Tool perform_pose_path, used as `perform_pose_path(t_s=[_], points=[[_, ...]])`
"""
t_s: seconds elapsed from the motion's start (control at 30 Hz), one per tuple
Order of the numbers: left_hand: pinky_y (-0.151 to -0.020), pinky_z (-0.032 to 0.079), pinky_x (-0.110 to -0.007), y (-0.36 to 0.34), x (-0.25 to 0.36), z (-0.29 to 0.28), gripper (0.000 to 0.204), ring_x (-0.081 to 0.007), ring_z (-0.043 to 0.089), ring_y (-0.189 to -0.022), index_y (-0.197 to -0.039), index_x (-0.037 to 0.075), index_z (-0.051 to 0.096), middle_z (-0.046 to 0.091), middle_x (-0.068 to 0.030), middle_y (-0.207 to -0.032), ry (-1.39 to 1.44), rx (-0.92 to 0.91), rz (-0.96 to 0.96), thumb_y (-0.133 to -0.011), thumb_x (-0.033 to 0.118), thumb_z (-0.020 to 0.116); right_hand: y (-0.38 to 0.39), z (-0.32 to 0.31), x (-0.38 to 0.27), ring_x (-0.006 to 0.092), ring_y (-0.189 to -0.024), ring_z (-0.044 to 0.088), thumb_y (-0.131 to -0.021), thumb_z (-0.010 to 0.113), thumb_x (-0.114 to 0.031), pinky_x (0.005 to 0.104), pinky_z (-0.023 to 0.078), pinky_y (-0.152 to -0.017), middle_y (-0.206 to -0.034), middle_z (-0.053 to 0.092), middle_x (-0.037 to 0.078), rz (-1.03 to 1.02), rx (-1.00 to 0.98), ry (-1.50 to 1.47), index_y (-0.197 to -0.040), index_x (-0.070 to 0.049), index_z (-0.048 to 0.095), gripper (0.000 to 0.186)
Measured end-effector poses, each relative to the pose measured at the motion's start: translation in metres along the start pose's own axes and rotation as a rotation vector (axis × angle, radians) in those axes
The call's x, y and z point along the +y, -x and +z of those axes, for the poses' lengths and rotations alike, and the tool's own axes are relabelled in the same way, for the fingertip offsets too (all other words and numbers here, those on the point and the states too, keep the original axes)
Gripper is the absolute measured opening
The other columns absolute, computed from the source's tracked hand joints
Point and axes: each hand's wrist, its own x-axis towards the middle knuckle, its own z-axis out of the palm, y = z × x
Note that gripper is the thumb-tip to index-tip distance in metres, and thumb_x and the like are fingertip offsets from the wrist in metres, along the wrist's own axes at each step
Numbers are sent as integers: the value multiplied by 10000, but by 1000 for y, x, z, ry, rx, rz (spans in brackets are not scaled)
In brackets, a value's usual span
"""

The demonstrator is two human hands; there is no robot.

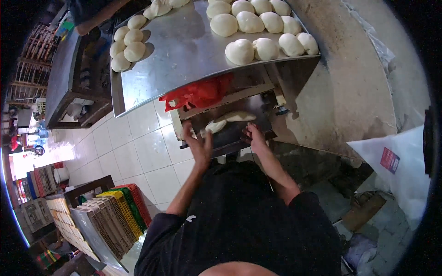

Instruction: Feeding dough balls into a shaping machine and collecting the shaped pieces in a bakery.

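Note:
My left hand (199, 143) is open, fingers spread, at the front edge of a dark metal tray (232, 133) under the steel table, close to a flattened strip of dough (228, 120) coming out onto it. My right hand (254, 136) rests open on the tray's right front edge, just below the dough. Neither hand holds anything.
The steel table (184, 60) above carries several round dough balls at the right (262, 27) and left (126, 43). A red plastic bag (198, 94) hangs under it. Stacked coloured crates (117, 216) stand lower left, a white sack (400, 165) at right. Another person's arm (99, 16) is at top left.

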Motion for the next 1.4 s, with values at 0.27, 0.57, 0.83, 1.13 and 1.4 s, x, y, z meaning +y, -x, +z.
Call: perform_pose_path(t_s=[0.27, 0.57, 0.83, 1.13, 1.4], points=[[-937, 348, -545, -7, -146, 23, 577, -426, 382, -1192, -1330, 68, 393, 507, -202, -1174, -1250, -935, 235, -808, 233, 574, -91, 68, 38, 243, -1154, 422, -904, 513, -360, 462, 475, -815, -1239, 446, 90, 206, 409, -255, -1227, -152, 438, 392], [-984, 384, -351, -13, -32, -86, 631, -249, 489, -1142, -1394, -12, 267, 462, -196, -1290, 19, -952, -954, -887, 229, 556, -91, 9, 48, 269, -1011, 518, -838, 571, -358, 442, 463, -840, -1138, 476, 106, 81, 92, -488, -1236, -111, 406, 496], [-568, 462, -257, 7, 33, -104, 548, -164, 537, -698, -1140, -8, 474, 547, -95, -847, 517, -791, -1277, -814, 407, 621, 4, -16, 4, 263, -1033, 559, -796, 615, -199, 386, 524, -783, -1075, 521, 158, 116, -59, -672, -1177, -39, 457, 443], [-647, 496, -351, 4, 50, -78, 505, -195, 551, -727, -1101, -10, 482, 536, -89, -858, 786, -793, -1061, -808, 377, 620, 111, -2, -82, 226, -866, 580, -848, 609, -273, 420, 529, -641, -1046, 552, 109, 38, -458, -422, -1256, -44, 396, 514], [-515, 459, -280, 7, 14, -88, 540, -167, 544, -674, -1169, 44, 452, 542, -63, -831, 586, -786, -1143, -803, 391, 647, 92, -16, -67, 178, -728, 509, -835, 627, -243, 316, 438, -522, -949, 488, 85, -8, -601, -543, -1310, -130, 373, 550]])
